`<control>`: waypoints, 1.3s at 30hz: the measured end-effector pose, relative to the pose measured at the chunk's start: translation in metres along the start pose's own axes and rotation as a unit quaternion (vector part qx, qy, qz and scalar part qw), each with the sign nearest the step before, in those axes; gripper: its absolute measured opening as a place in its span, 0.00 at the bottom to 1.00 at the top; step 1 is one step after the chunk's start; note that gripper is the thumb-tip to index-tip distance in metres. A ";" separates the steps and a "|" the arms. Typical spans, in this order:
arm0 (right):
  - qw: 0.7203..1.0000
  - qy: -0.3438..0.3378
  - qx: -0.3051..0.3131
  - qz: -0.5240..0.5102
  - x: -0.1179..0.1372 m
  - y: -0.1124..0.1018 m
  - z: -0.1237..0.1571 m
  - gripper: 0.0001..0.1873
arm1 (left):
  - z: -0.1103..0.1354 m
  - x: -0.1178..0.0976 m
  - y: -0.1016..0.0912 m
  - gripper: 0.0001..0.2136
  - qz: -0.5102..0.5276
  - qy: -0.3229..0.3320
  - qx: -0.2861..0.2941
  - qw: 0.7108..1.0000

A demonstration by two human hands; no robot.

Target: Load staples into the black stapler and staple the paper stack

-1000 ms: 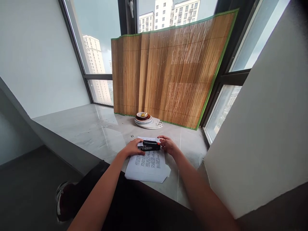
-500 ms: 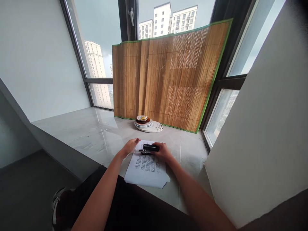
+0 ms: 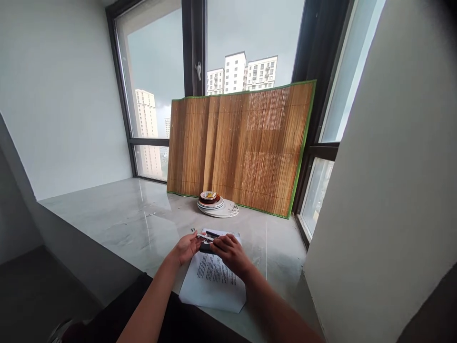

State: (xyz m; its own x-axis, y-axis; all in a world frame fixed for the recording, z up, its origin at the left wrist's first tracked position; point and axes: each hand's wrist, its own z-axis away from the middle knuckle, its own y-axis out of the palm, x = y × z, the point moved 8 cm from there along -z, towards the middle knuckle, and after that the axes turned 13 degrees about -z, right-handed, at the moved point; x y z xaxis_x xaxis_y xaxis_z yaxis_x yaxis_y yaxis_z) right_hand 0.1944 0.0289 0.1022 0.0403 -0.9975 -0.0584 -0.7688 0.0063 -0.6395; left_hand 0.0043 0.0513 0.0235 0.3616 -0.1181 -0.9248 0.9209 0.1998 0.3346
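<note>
A black stapler (image 3: 206, 247) with a bare metal strip is held over the upper part of the printed paper sheets (image 3: 210, 290). The stapler appears opened up, its top part swung away from the metal strip. My left hand (image 3: 186, 248) is closed around its left end, thumb up at the metal tip. From the right, my right hand (image 3: 230, 252) grips the other end, fingers laid across the top and covering much of it. The sheets lie stacked on the pale stone sill, slightly fanned, with lines of black print.
A stack of plates (image 3: 210, 202) stands on the sill (image 3: 117, 224) beyond the paper. Behind it a bamboo mat (image 3: 228, 147) with green edging leans against the window. A white wall (image 3: 367, 200) bounds the right side. Tiny bits lie near my left fingertips.
My view has tilted up. The stapler has turned and opened out; my left hand, earlier beside it at the paper's edge, now grips it. My right fingers have moved over its top.
</note>
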 end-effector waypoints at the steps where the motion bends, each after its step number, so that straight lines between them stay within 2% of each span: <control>1: 1.000 -0.005 0.001 0.012 0.000 0.000 0.000 0.16 | -0.001 0.000 -0.001 0.13 0.003 0.007 -0.006 1.000; 5: 0.999 -0.003 -0.022 0.032 -0.002 -0.002 0.003 0.17 | -0.001 0.000 -0.004 0.12 0.013 0.010 -0.029 0.999; 8: 0.995 0.034 -0.093 0.001 -0.012 -0.009 0.006 0.21 | 0.001 0.000 -0.007 0.14 0.020 0.008 -0.055 0.998; 10: 0.977 0.114 -0.173 -0.045 -0.030 -0.017 0.012 0.22 | 0.002 -0.003 -0.014 0.13 0.013 0.025 -0.100 0.995; 12: 0.940 0.228 -0.234 -0.101 -0.055 -0.019 0.025 0.18 | 0.005 -0.010 -0.024 0.11 0.004 0.052 -0.153 0.987; 13: 0.918 0.287 -0.244 -0.128 -0.067 -0.016 0.032 0.15 | 0.007 -0.014 -0.028 0.10 0.003 0.069 -0.177 0.982; 16: 0.857 0.429 -0.195 -0.207 -0.095 0.008 0.051 0.13 | 0.012 -0.027 -0.035 0.05 -0.006 0.122 -0.212 0.970; 17: 0.842 0.456 -0.170 -0.234 -0.100 0.018 0.055 0.14 | 0.014 -0.031 -0.034 0.04 -0.019 0.140 -0.213 0.967; 19: 0.825 0.475 -0.129 -0.279 -0.102 0.032 0.058 0.14 | 0.016 -0.038 -0.026 0.09 -0.061 0.172 -0.198 0.963; 21: 0.831 0.461 -0.102 -0.294 -0.099 0.038 0.056 0.14 | 0.016 -0.041 -0.012 0.14 -0.113 0.202 -0.163 0.959; 22: 0.846 0.440 -0.100 -0.284 -0.095 0.036 0.052 0.14 | 0.016 -0.042 -0.004 0.16 -0.140 0.217 -0.142 0.956; 25: 0.915 0.318 -0.127 -0.214 -0.073 0.015 0.033 0.17 | 0.017 -0.040 0.020 0.18 -0.213 0.246 -0.079 0.942; 28: 0.953 0.196 -0.146 -0.180 -0.045 -0.003 0.014 0.17 | 0.017 -0.033 0.037 0.18 -0.265 0.248 -0.024 0.931; 31: 0.969 0.130 -0.105 -0.182 -0.025 -0.001 0.003 0.09 | 0.017 -0.027 0.046 0.18 -0.292 0.250 0.013 0.923; 33: 0.973 0.115 -0.091 -0.180 -0.019 0.004 0.000 0.09 | 0.016 -0.024 0.048 0.18 -0.300 0.252 0.021 0.920; 36: 0.973 0.111 -0.102 -0.177 -0.022 0.005 0.000 0.10 | 0.013 -0.021 0.049 0.19 -0.304 0.250 0.023 0.919; 39: 0.970 0.138 -0.144 -0.141 -0.042 -0.006 0.008 0.10 | 0.010 -0.025 0.042 0.22 -0.301 0.250 0.003 0.920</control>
State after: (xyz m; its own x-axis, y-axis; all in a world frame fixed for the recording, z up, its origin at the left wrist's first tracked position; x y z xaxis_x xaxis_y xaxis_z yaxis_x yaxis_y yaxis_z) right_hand 0.2023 0.0714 0.1023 0.1325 -0.9379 0.3205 -0.9003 -0.2492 -0.3568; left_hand 0.0357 0.0531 0.0623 -0.3244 0.2575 -0.9102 0.9340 0.2393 -0.2652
